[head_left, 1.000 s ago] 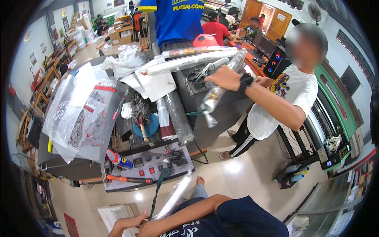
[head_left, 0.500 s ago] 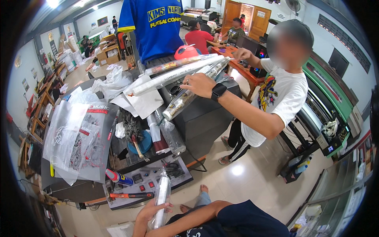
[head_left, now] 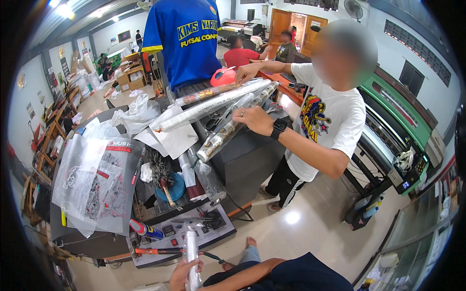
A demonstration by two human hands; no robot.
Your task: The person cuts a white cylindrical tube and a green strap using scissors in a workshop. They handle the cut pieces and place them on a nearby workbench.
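Note:
My left hand (head_left: pixel 182 273) is closed around a white roll in clear plastic (head_left: pixel 191 252), held upright near the lower edge. My right forearm (head_left: pixel 242 277) reaches across below it toward the roll's lower end; the right hand itself is out of the picture. Just beyond the roll are an orange-handled hammer (head_left: pixel 156 251) and a grey control panel (head_left: pixel 213 234). Across the bench, a co-worker in a white T-shirt (head_left: pixel 335 109) rests one hand on a gold-patterned wrapped roll (head_left: pixel 218 139). That person's other hand is over the far end of a long white roll (head_left: pixel 208 109).
Printed transparent sheets (head_left: pixel 97 179) cover the bench's left part. A spray can (head_left: pixel 146 230), a brush (head_left: pixel 165 179), a blue round object (head_left: pixel 178 186) and further rolls crowd the middle. A blue jersey (head_left: pixel 187 48) hangs behind. A green large-format printer (head_left: pixel 398 102) stands right.
The white roll in my left hand has shifted slightly left and lower. The co-worker has leaned in, with the far hand moving left onto the rolls.

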